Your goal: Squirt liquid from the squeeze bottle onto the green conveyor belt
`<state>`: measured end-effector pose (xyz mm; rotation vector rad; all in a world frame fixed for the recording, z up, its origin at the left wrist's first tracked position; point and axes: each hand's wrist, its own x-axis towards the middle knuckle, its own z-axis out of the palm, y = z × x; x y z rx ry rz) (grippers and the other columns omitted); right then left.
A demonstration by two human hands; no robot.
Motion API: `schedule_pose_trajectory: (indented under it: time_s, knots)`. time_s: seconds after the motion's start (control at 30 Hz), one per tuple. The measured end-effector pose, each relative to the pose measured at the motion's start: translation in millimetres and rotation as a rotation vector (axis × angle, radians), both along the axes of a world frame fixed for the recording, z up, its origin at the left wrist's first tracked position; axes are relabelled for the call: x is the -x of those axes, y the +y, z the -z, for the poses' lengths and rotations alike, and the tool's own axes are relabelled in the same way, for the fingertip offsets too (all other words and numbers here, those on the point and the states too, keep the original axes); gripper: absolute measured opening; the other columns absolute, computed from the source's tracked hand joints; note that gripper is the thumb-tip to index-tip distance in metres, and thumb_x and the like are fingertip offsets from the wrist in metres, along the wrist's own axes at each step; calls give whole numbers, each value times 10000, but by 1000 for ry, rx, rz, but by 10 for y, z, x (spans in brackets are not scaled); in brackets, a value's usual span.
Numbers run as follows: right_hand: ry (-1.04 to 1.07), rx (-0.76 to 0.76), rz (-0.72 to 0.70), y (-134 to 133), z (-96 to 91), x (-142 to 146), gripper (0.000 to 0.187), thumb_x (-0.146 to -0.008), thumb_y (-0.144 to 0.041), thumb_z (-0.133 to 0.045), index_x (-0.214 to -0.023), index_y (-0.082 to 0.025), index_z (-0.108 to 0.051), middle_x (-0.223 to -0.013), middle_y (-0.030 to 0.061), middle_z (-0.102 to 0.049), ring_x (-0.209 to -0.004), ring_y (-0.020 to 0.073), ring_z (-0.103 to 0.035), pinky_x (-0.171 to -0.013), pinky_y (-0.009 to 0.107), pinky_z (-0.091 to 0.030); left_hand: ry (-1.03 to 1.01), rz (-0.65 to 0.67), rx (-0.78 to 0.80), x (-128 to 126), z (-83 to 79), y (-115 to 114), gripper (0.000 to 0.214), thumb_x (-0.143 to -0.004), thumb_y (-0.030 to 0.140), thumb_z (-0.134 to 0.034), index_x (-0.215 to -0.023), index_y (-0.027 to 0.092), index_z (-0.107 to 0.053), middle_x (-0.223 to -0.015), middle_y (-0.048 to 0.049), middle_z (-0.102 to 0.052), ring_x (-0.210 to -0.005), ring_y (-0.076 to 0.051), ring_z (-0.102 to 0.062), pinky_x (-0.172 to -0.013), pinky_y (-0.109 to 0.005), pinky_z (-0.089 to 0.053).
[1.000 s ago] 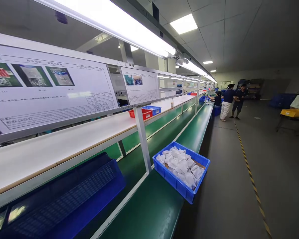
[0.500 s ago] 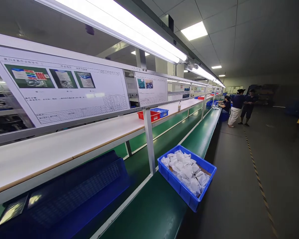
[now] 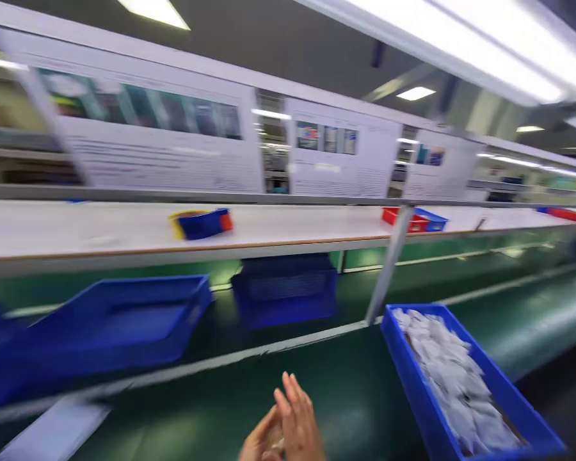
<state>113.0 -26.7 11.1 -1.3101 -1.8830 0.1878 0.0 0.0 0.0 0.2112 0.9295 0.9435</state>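
Observation:
The picture is smeared by motion. My two hands rise together at the bottom middle, over the green conveyor belt (image 3: 196, 410). My right hand (image 3: 298, 426) has its fingers stretched upward and lies against my left hand (image 3: 258, 443), which is mostly cut off by the frame's edge. A pale patch shows between the palms; I cannot make out what it is. To the right of my hands stands a blue bin (image 3: 403, 358) full of white packets (image 3: 454, 381).
An empty blue bin (image 3: 125, 320) lies tilted at the left, and a blue crate (image 3: 285, 291) sits under the white shelf (image 3: 292, 227). Small blue (image 3: 204, 224) and red (image 3: 403, 219) bins stand on the shelf. A metal post (image 3: 386, 269) rises beside the full bin. Instruction sheets (image 3: 173, 147) hang above.
The view has swung left and down, away from the aisle and the people. My hands have come into view at the bottom. The bin of packets now sits at the right.

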Motion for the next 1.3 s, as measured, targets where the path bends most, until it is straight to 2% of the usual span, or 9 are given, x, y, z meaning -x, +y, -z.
schedule_pose_trajectory:
  time_s: [0.13,0.27,0.37,0.47,0.67,0.9,1.07,1.2,1.3]
  knots:
    - [-164,32,-251,218,209,315,754,-916,-566,-367,-1526,-202,-115,-1530,179,-287,-1383,394,-298,-1031,623,-395,-289,-100,-114,139,138,26,562,-697,459,-684,-1179,176,-625,-1164,-156,-676,-1220,-337,-554,-996,-472,-469]
    - [-339,121,-388,369,154,639,760,-868,-569,-497,-1496,-206,-271,-1538,150,-269,-1401,407,-246,-1081,631,-332,-455,-125,-90,490,75,83,489,-811,566,-562,-1038,146,-670,-1030,-145,-714,-1092,-318,-640,-914,-441,-515]
    - [-452,85,-489,610,-90,813,592,-877,-516,-521,-1394,-232,-465,-1540,140,-277,-1404,389,-266,-1068,610,-360,-341,-356,-54,799,-14,161,282,-853,393,-606,-871,119,-671,-854,-102,-723,-723,-179,-699,-671,-264,-548]
    - [-436,-95,-502,1062,-491,961,445,-910,-423,-504,-1297,-208,-548,-1483,156,-402,-1384,342,-345,-1043,567,-404,-210,-517,-11,1202,-53,232,214,-859,312,-631,-866,99,-644,-676,-27,-663,-379,-29,-481,-378,-141,-352]
    - [-281,-323,-472,2041,-1282,1447,324,-903,-413,-500,-1131,-210,-607,-1246,139,-606,-1219,312,-518,-1001,550,-434,-215,-697,18,2183,49,21,357,-874,464,-584,-748,130,-591,-368,121,-281,-257,-19,-188,-297,-150,-78]
    - [-312,-319,-627,2254,-1234,2212,277,-900,-406,-511,-1093,-228,-600,-1157,103,-655,-1124,278,-574,-944,485,-478,-255,-979,76,3049,222,-390,616,-890,652,-347,-503,176,-401,-316,89,-207,-237,-38,-182,-287,-157,-87]
    - [-273,-295,-499,2603,-1619,2794,527,-879,-482,-532,-1294,-162,-492,-1233,161,-612,-1162,297,-547,-996,483,-439,-142,-1017,77,3383,304,-403,359,-970,364,-391,-765,132,-571,-342,116,-239,-231,-33,-189,-279,-134,-113]
    - [-69,-172,-285,3430,-2154,3294,877,-780,-577,-628,-1415,-59,-315,-1353,247,-498,-1243,341,-479,-1025,488,-400,-60,-965,72,3543,275,-297,206,-937,118,-385,-1034,107,-567,-416,111,-338,-247,-25,-238,-262,-111,-158]
    - [-59,-48,-138,4120,-2363,3630,972,-731,-547,-694,-1390,45,-293,-1374,318,-439,-1263,357,-455,-1012,443,-383,-9,-994,69,3617,264,-253,232,-887,70,-452,-1102,121,-521,-581,62,-523,-286,-9,-301,-246,-105,-187]
